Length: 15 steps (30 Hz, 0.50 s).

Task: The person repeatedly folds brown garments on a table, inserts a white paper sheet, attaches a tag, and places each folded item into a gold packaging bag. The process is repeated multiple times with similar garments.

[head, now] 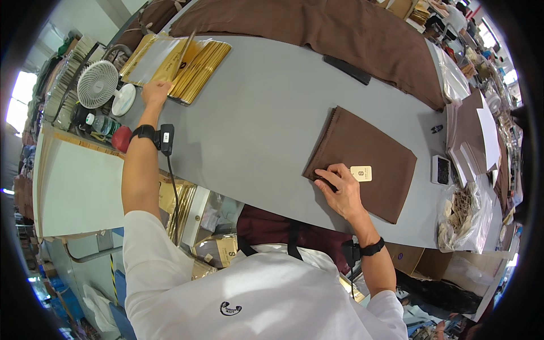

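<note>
My left hand (156, 94) is at the near edge of a stack of gold printed plastic bags (199, 68), its fingers closed on the corner of a gold bag (155, 57) with a clear panel. Over on the right, a folded brown cloth (382, 153) lies flat on the grey table. A small cream hang tag (361, 173) rests on it. My right hand (342, 187) is bent over the cloth's left corner, beside the tag, thumb and forefinger close together; whether they pinch the fabric cannot be told.
Brown fabric (297, 21) drapes along the far side, near a dark flat bar (346, 69). At left stand a white fan (98, 84) and a water bottle (104, 124). Stacked boards (471, 136), a small black-filled box (441, 170) and a bag of strings (461, 212) lie right.
</note>
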Each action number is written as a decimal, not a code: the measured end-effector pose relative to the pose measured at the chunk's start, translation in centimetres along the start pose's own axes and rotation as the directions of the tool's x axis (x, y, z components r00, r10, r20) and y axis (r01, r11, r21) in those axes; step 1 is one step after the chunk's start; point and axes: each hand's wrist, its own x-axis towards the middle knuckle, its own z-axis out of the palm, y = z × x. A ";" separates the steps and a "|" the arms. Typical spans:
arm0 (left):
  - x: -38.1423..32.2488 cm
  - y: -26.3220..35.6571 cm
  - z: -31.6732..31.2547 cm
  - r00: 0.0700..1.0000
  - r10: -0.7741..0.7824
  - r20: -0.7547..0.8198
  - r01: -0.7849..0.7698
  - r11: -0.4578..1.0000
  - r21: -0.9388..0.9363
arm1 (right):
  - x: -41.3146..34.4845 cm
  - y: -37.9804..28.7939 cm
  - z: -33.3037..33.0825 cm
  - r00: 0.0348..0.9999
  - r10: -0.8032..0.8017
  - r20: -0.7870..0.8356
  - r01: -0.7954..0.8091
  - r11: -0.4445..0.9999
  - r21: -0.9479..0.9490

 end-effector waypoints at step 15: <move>-12.8 4.8 -1.7 0.986 0.169 -0.003 -0.165 0.960 -0.226 | 1.6 -5.0 1.7 0.880 -0.442 -0.173 0.431 0.897 -0.098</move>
